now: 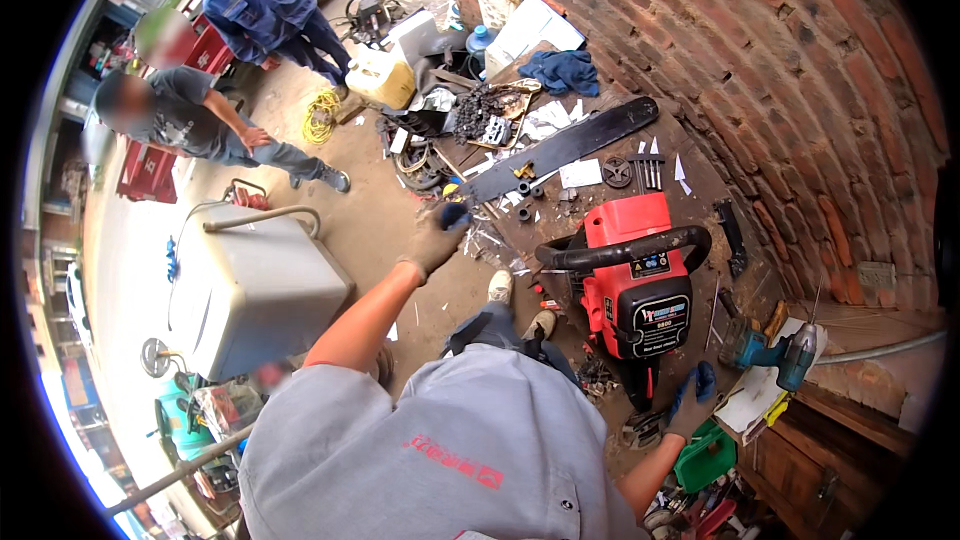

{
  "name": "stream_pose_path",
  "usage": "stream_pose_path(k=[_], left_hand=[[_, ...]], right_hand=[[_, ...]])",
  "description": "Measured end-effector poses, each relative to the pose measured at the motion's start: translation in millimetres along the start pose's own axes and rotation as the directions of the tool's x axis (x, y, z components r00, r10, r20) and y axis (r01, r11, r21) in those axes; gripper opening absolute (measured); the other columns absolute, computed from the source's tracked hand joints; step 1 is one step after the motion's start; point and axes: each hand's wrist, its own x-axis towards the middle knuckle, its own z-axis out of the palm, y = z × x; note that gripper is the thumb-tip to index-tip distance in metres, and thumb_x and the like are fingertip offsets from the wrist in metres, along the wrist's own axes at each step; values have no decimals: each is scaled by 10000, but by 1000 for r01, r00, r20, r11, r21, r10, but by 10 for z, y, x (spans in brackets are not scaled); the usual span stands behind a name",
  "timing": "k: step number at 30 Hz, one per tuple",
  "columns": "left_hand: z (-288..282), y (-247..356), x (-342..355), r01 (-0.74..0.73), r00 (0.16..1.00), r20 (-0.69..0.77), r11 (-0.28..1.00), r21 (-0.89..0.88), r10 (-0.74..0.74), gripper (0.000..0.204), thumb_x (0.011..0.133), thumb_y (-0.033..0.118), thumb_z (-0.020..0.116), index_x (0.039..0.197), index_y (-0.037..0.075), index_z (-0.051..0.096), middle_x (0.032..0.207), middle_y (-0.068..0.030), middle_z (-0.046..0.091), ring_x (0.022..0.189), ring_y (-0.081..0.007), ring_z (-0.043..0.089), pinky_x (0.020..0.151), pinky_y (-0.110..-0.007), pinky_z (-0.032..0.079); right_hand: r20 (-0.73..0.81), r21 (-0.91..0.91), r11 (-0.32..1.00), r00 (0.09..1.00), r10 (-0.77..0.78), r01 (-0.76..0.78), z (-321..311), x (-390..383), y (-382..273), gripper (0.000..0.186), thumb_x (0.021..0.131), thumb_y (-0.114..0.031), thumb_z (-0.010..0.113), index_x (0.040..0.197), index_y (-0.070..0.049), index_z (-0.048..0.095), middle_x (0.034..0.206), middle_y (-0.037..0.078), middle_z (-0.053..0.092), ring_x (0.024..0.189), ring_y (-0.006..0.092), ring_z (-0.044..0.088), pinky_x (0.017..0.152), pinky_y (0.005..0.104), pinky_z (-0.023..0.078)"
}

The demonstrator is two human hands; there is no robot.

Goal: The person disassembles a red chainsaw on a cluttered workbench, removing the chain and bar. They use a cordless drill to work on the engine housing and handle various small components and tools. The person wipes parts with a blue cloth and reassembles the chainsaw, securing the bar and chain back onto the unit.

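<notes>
My gloved left hand point(437, 235) is raised at the near end of a long black guide bar point(560, 150), fingers curled; whether they hold anything is unclear. My gloved right hand point(692, 400) is low beside the rear handle of a red-and-black chainsaw body point(625, 290), fingers loosely bent and apart, with nothing visible in them. The saw lies on a cluttered worktable point(680, 210) among small parts, a toothed wheel point(617, 171) and paper scraps. A teal drill point(795, 355) and a green tray point(705, 455) are to its right.
Two people point(265, 15) point(205, 120) stand at upper left. A white tank point(260, 305) with a hose is on my left. A yellow jerrycan point(380, 75), coiled yellow cord point(320, 118) and clutter sit ahead. A brick wall point(780, 60) bounds the right side.
</notes>
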Motion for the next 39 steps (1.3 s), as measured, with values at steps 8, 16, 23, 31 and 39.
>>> stream_pose_path(k=[8, 16, 23, 31, 39], left_hand=[[153, -76, 601, -233, 965, 92, 634, 737, 247, 822, 747, 335, 756, 1427, 54, 389, 1353, -226, 520, 1272, -419, 491, 1051, -506, 399], [420, -188, 911, -221, 960, 62, 603, 767, 274, 530, 834, 193, 613, 1315, 36, 456, 1102, -233, 620, 966, -369, 646, 838, -461, 497], [240, 67, 937, -213, 972, 102, 605, 767, 214, 467, 807, 166, 645, 1243, 56, 521, 1102, -262, 613, 935, -393, 664, 809, -468, 529], [132, 131, 901, -250, 890, -48, 574, 780, 453, 436, 777, 144, 643, 1186, 46, 527, 1042, -194, 615, 822, -339, 680, 700, -432, 544], [-292, 229, 667, -234, 922, -121, 778, 583, 368, 420, 735, 177, 686, 1112, 56, 546, 1061, -213, 619, 931, -400, 644, 767, -496, 519]], right_hand=[[36, -137, 991, 999, 6, -2, 112, -128, -75, 369, 922, 20, 566, 1287, 75, 555, 1234, 136, 621, 1107, 188, 601, 985, 310, 467], [15, -20, 1000, 1000, 20, -19, 296, -422, -121, 376, 904, 19, 594, 1272, 91, 564, 1216, 151, 644, 1086, 200, 623, 1006, 326, 464], [-9, -112, 993, 1000, -23, 22, 300, -485, -77, 312, 935, -27, 584, 1233, 60, 612, 1178, 125, 672, 1057, 198, 639, 978, 318, 475], [24, 49, 998, 999, -28, 27, 239, -386, 56, 302, 952, -31, 575, 1239, 57, 604, 1164, 97, 662, 1015, 164, 626, 932, 288, 489], [-92, 134, 991, 996, 2, 11, 253, -426, -579, 372, 941, -35, 605, 1302, 46, 563, 1173, 97, 645, 1018, 150, 616, 868, 275, 498]])
